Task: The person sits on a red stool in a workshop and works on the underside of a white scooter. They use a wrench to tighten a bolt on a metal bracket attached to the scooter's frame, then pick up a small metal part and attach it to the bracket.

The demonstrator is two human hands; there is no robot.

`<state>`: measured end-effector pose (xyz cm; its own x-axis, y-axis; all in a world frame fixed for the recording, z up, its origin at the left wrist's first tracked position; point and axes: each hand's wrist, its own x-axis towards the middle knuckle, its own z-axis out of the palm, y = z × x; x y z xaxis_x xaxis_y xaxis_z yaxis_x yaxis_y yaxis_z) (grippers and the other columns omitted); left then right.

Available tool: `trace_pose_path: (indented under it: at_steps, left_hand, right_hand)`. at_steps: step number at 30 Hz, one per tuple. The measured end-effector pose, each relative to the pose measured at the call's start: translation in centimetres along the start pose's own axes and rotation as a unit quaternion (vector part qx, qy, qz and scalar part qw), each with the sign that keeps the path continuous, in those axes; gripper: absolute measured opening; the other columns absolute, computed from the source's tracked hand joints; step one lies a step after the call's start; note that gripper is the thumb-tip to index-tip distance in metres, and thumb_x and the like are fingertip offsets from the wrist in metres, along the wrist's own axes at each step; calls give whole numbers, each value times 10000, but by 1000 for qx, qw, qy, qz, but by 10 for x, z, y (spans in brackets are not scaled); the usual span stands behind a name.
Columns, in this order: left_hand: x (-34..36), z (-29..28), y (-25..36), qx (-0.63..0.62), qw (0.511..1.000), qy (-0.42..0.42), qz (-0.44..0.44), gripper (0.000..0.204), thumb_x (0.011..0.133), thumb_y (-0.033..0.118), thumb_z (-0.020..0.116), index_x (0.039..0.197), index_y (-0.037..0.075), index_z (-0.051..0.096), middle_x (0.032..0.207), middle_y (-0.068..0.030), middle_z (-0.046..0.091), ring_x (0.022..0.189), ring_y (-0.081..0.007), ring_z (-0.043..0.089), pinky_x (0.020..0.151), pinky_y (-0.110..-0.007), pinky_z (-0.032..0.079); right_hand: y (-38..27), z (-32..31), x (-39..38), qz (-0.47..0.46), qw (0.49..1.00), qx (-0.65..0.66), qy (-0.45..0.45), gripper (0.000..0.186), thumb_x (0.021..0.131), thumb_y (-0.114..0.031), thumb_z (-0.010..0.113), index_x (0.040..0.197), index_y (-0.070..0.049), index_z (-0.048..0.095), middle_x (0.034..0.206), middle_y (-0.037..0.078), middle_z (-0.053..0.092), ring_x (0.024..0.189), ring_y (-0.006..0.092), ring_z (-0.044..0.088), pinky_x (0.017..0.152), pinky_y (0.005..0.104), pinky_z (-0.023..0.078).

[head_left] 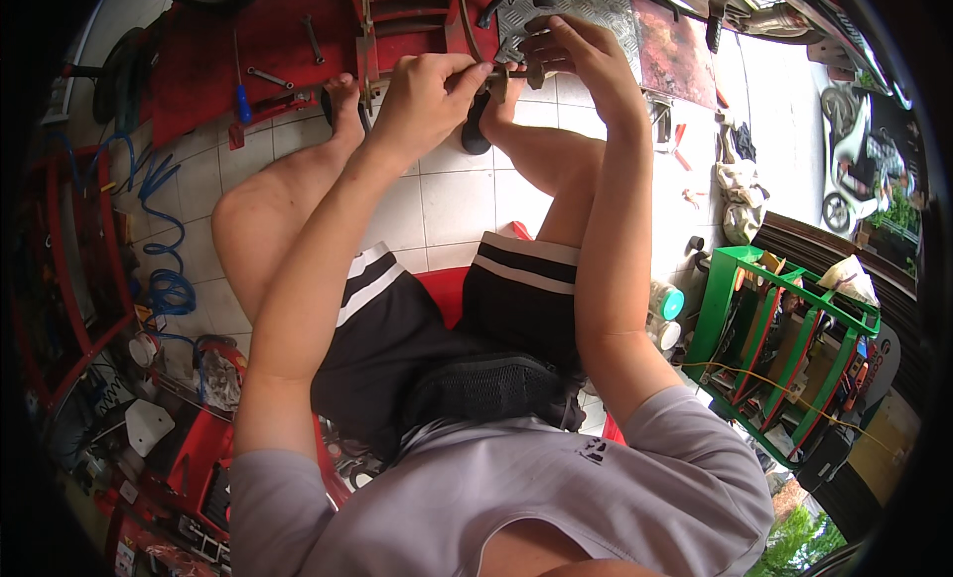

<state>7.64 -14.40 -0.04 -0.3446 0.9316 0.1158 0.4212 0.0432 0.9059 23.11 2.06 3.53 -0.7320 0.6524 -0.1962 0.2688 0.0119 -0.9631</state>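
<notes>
My left hand (pixel 429 106) is closed, its thumb and forefinger pinching one end of a short dark metal rod (pixel 513 74). A small rounded metal piece (pixel 536 76) sits toward the rod's right end. Close above that piece is my right hand (pixel 591 66), its fingers loosely bent and apart. Whether the right fingertips touch the metal piece cannot be made out. Both hands are held out past my knees, in front of a red lift platform (pixel 298 51) with a raised red frame (pixel 407 26).
Two wrenches (pixel 314 39) and a blue-handled screwdriver (pixel 243 103) lie on the platform's left. A coiled blue hose (pixel 171 291) hangs at left beside a red rack (pixel 74 289). At right stand a green rack (pixel 725 309) full of items and lidded jars (pixel 667 301). A white scooter (pixel 844 160) is beyond.
</notes>
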Motion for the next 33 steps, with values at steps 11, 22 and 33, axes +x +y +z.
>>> trace_pose_path:
  at_steps: [11,22,33]
  left_hand:
    - [-2,0,4,-12,1000,12,20,134,890,69,683,967,-39,679,763,-78,714,606,-117,678,550,-219,513]
    - [-1,2,3,-13,995,65,69,161,906,135,686,946,-20,697,688,-70,697,573,-118,675,523,-231,498]
    - [1,6,0,-77,990,79,82,177,908,140,684,945,-33,699,687,-78,701,589,-130,688,527,-238,499]
  right_hand:
    - [9,-1,1,46,998,-42,-27,349,1024,-276,481,1128,-2,671,912,117,726,846,189,694,815,326,527]
    - [2,0,1,22,1000,-7,12,355,1021,-283,507,1128,26,646,980,132,717,894,197,696,840,323,535]
    - [5,2,3,24,1000,-15,-3,350,1013,-270,503,1112,20,673,904,120,724,849,177,689,787,304,525]
